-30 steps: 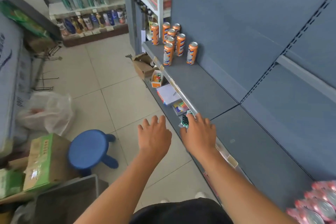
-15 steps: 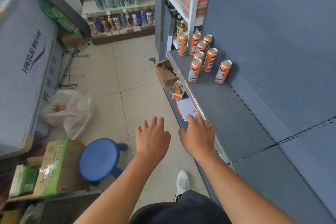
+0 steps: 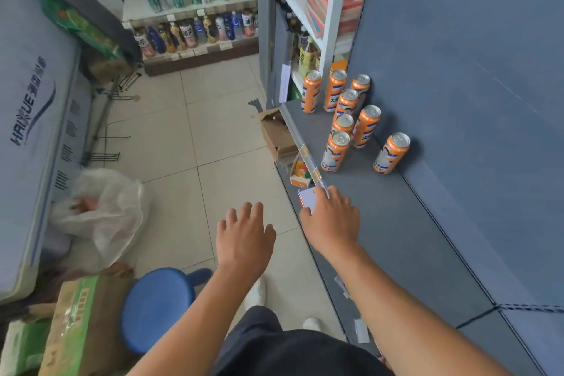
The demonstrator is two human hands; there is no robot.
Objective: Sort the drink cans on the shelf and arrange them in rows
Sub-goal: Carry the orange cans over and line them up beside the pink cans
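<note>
Several orange drink cans (image 3: 346, 113) stand upright in a loose cluster at the far end of the grey shelf (image 3: 396, 223). One orange can (image 3: 391, 153) stands apart by the back panel, another (image 3: 335, 151) near the front edge. My right hand (image 3: 331, 220) hovers over the shelf's front edge with fingers relaxed, holding nothing, well short of the cans. My left hand (image 3: 245, 238) is stretched out above the aisle floor, fingers spread and empty.
A blue stool (image 3: 158, 305) and a green cardboard box (image 3: 82, 323) sit at my lower left. A white plastic bag (image 3: 103, 210) lies by a chest freezer (image 3: 30, 119). Small boxes (image 3: 277, 134) sit below the shelf edge. Bottles fill far shelves (image 3: 195, 30).
I have moved along the aisle toward the orange cans, which now appear nearer and larger. Both hands stay stretched forward and empty.
</note>
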